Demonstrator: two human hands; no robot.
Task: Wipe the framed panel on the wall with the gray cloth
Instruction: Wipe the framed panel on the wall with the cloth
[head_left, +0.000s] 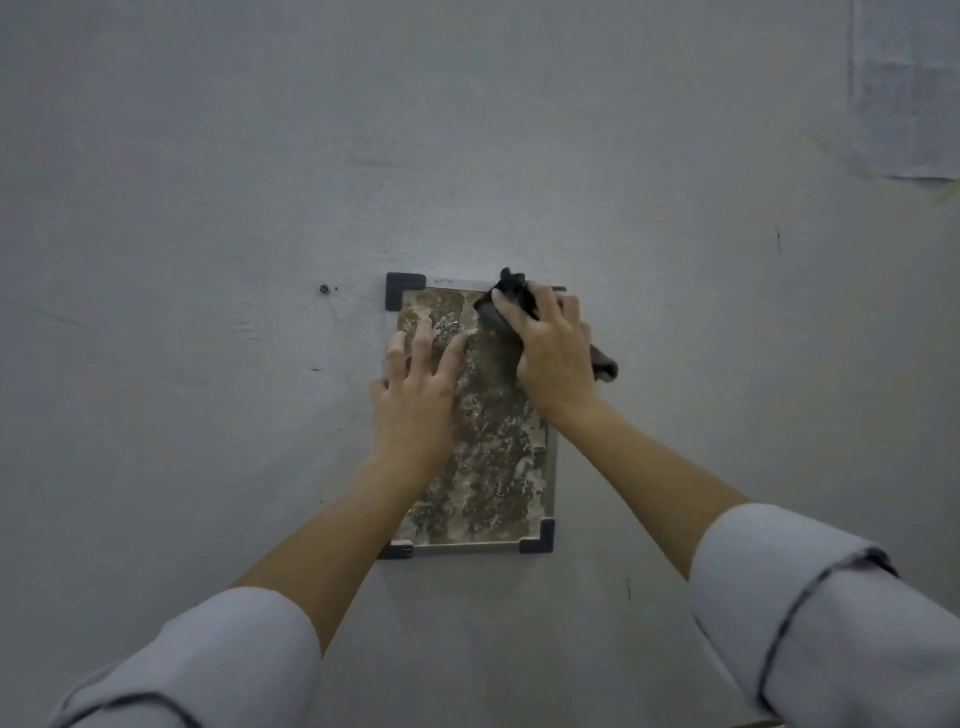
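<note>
- Framed panel (488, 441) hangs on the wall (208, 182), mottled brown; dark corner caps.
- Right hand (553, 358): fingers curled over the bunched gray cloth (511, 299), pressing it at the panel's top right corner.
- Left hand (415, 395): fingers spread straight, flat on the panel's left side; grips nothing.
- Risk: a hard sideways stroke may tilt or unhook the panel if the left hand lifts; loose cloth tail may snag a corner cap.

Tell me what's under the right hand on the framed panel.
The gray cloth, bunched, its ends sticking out above the fingers and beside the wrist. The right hand and cloth hide the framed panel's top right corner.
</note>
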